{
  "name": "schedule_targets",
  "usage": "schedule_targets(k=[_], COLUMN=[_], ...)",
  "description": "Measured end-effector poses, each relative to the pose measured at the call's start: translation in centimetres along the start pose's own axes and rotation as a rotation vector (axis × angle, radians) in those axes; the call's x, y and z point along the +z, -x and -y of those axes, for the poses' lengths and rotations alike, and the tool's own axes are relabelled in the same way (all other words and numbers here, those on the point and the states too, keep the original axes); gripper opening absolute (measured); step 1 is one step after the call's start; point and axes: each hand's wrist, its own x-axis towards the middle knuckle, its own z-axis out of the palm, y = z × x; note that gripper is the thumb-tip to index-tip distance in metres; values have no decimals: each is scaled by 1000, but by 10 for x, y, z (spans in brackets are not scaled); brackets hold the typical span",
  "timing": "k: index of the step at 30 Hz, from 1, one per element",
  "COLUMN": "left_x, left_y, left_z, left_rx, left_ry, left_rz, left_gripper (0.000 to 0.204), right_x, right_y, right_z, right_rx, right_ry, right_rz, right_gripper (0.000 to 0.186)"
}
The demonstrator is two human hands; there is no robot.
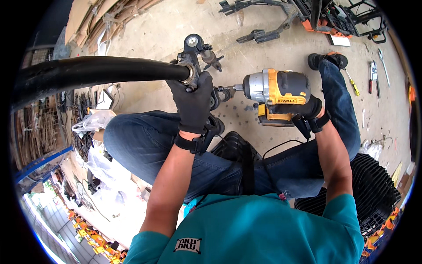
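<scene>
My left hand [192, 104], in a black glove, is closed around a black metal clamp bracket [190, 53]. A thick black tube [101, 70] runs left from a metal collar on this bracket. In my right hand [307, 109], also gloved, is a yellow and black cordless impact driver [285, 84], gripped by its handle. The driver's bit points left and its tip meets a small round black fitting [225, 94] at the lower end of the bracket. Whether the trigger is pressed cannot be seen.
Black frame parts [263, 36] lie on the concrete floor ahead. Pliers [372, 72], a wrench [383, 66] and a yellow-handled screwdriver [354, 86] lie at the right. Flattened cardboard [88, 22] is stacked far left, and plastic bags [103, 165] are beside my left knee.
</scene>
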Motion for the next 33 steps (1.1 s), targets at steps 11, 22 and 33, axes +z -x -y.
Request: schedule_targets(k=[11, 22, 33], left_x=[-3, -9, -8], left_y=[-1, -5, -6], left_z=[12, 19, 20], left_rx=[33, 116, 102], left_ry=[-16, -140, -156], left_rz=[-6, 1, 0], left_gripper=[65, 65, 67], right_x=[14, 8, 7], right_y=[5, 2, 1], right_z=[-1, -9, -13], right_rx=[339, 278, 273], right_ry=[-419, -390, -382], right_rz=[-71, 5, 19], right_gripper=[39, 43, 41])
